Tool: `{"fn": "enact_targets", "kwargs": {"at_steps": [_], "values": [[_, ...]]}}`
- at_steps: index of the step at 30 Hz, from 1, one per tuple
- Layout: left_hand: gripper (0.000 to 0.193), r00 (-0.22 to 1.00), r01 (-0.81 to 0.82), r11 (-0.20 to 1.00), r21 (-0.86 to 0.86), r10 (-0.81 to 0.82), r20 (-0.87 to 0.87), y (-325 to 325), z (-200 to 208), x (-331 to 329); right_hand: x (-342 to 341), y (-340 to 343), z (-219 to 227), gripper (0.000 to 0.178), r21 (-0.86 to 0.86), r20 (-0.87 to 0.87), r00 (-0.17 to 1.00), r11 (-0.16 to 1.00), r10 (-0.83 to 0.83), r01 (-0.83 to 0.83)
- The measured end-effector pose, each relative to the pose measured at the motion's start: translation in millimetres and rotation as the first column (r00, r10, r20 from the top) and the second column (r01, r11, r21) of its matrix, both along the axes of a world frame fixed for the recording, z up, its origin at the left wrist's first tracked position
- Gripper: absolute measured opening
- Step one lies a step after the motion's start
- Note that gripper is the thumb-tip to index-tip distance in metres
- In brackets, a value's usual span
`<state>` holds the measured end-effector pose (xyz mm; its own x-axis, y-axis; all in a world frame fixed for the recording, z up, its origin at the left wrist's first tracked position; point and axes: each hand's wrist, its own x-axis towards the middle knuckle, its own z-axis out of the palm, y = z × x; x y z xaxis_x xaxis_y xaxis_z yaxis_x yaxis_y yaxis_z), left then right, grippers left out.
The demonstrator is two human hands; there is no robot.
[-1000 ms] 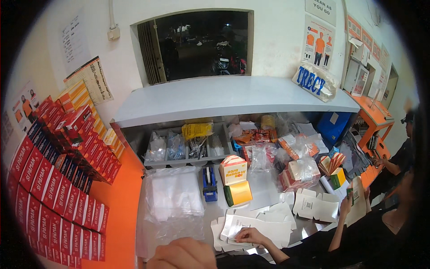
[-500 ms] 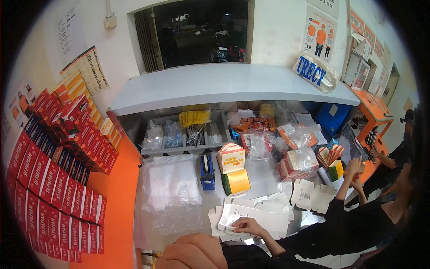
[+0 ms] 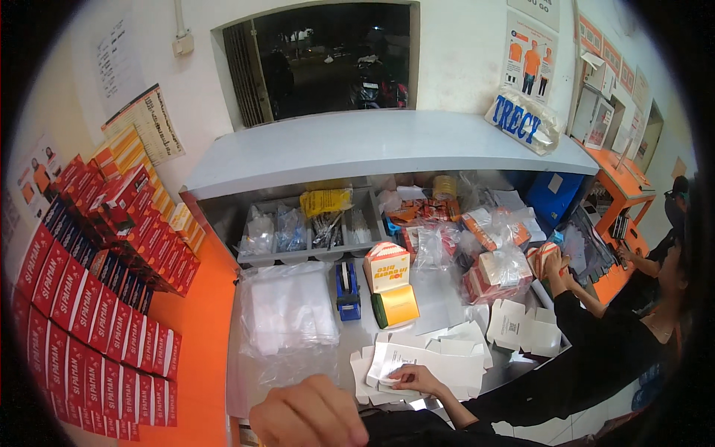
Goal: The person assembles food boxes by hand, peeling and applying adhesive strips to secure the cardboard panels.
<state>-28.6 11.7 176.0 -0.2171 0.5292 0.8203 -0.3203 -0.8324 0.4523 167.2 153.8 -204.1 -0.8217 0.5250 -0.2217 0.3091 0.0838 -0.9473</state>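
Note:
My left hand (image 3: 307, 413) is large and close at the bottom edge, its fingers curled in a fist; what is inside it, if anything, is hidden. Lower down on the counter, my right hand (image 3: 417, 380) pinches the edge of an unfolded white carton (image 3: 395, 361). More flat cartons (image 3: 454, 365) lie overlapped beneath and beside it. Beyond them stands an opened food box (image 3: 396, 307) with a raised printed lid and a yellow and green body. A blue tape dispenser (image 3: 348, 292) is left of that box, next to a stack of clear plastic bags (image 3: 287, 309).
A grey divided tray (image 3: 298, 257) holds small packets. Bagged boxes (image 3: 497, 276) and another flat carton (image 3: 521, 328) are on the right. There a co-worker's hands (image 3: 555, 264) grip a striped box. Red boxes (image 3: 82, 320) are stacked on the left, by an orange surface (image 3: 201, 320).
My left fist has shifted slightly, showing more curled fingers. My right hand stays on the carton. The co-worker's hands have moved left and down onto the striped box. The view has tilted slightly.

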Motion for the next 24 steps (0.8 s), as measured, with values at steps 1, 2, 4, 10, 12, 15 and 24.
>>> {"fn": "enact_targets", "kwargs": {"at_steps": [1, 2, 4, 10, 12, 15, 24], "values": [[0.003, 0.998, -0.046, 0.998, -0.031, 0.047, 0.036, -6.9, -1.6, 1.3, -2.8, 0.1, 4.3, 0.034, 0.006, -0.007, 1.0, 1.0, 0.002, -0.002], [0.004, 0.993, -0.084, 0.994, -0.066, 0.089, 0.072, -11.8, -1.6, 3.2, -2.4, -1.7, 12.5, 0.034, 0.027, 0.027, 0.999, 0.999, 0.021, -0.022], [0.015, 0.946, -0.273, 0.938, -0.214, 0.222, -0.236, -27.0, 5.5, 3.1, -2.2, -4.0, 17.6, 0.034, 0.127, 0.096, 0.992, 0.988, 0.077, -0.089], [0.013, 0.974, -0.077, 0.994, 0.074, 0.091, -0.207, -12.9, 7.8, -10.0, 0.8, -1.9, 6.4, 0.033, 0.146, 0.045, 0.995, 0.985, 0.087, -0.093], [0.011, 0.98, -0.072, 0.995, 0.067, 0.083, -0.179, -13.3, 6.8, -10.1, -1.1, -3.3, 14.7, 0.03, 0.187, 0.047, 0.994, 0.976, 0.102, -0.109], [0.007, 0.986, -0.116, 0.992, 0.046, 0.121, -0.112, -12.8, 7.6, -7.4, -5.6, -8.2, 19.3, 0.028, 0.243, 0.091, 0.988, 0.959, 0.126, -0.145], [0.014, 0.98, 0.069, 0.993, -0.099, -0.086, -0.177, -7.1, 23.8, -8.2, -0.7, -9.9, 19.4, 0.03, 0.31, 0.087, 0.989, 0.94, 0.124, -0.145]]}}
